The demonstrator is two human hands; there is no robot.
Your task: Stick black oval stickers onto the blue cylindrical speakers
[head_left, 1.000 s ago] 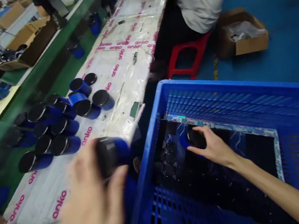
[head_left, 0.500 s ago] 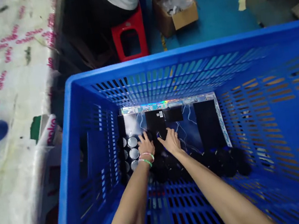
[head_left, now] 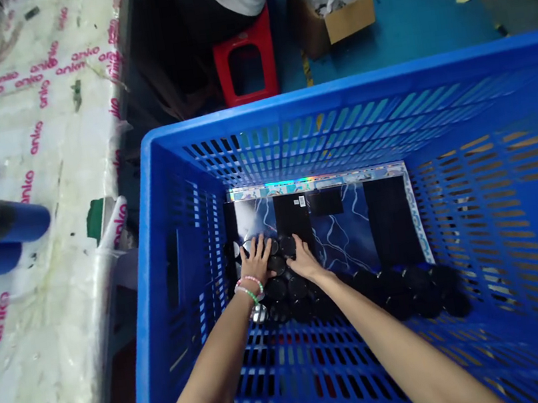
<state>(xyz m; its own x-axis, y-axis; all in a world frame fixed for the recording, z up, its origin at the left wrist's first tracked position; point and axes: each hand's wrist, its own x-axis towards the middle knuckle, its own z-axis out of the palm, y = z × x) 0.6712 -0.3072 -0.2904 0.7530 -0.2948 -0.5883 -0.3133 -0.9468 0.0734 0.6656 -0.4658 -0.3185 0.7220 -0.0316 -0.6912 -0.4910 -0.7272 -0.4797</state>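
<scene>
Inside a deep blue plastic crate [head_left: 279, 102], both my hands are among black, round-topped pieces standing close together. My left hand [head_left: 257, 264] lies spread over the left group, fingers apart, covering some shiny silver-looking round tops. My right hand [head_left: 305, 261] rests against the right side of a black round piece [head_left: 287, 246], its thumb and forefinger apart and nothing enclosed between them. Several more black round pieces [head_left: 414, 277] line the near side toward the right. They stand on a flat printed sheet [head_left: 342, 237] with dark blue, lightning-like patterns and black panels. How tall the pieces are is hidden.
A plastic-covered table [head_left: 58, 145] printed with pink "anko" runs along the left, with blue bottles [head_left: 24, 221] with black ends lying on it. Beyond the crate are a red stool [head_left: 268, 60] with a person on it and an open cardboard box [head_left: 348, 21].
My left hand has shifted left and spread over the round tops, showing more black pieces between my hands. My right hand has closed in against them. The whole view has shifted slightly.
</scene>
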